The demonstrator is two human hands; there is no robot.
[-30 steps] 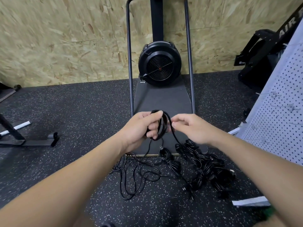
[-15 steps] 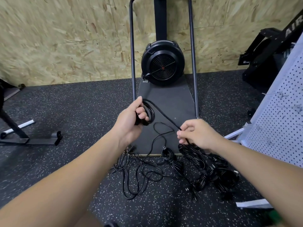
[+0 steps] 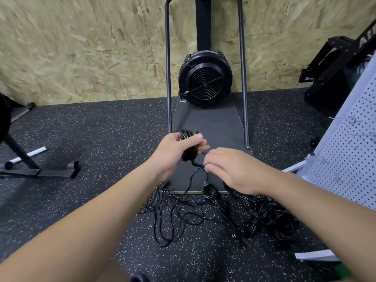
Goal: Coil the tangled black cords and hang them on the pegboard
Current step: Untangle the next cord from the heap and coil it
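My left hand [image 3: 175, 153] grips a small coil [image 3: 189, 146]; my right hand [image 3: 232, 169] pinches its trailing cord [image 3: 198, 164].

Loose cord [image 3: 173, 216] lies tangled on the near floor, bundles [image 3: 264, 216] right of it, pegboard [image 3: 350, 159] far right: I judge nothing hung yet. The coil's long axis runs near-to-far.

Beyond the hands we saw a black fan machine [image 3: 205, 78] on its dark platform [image 3: 211, 123] against a chipboard wall [image 3: 81, 47]. A black metal stand [image 3: 38, 169] lay far left on the speckled floor [image 3: 101, 135].
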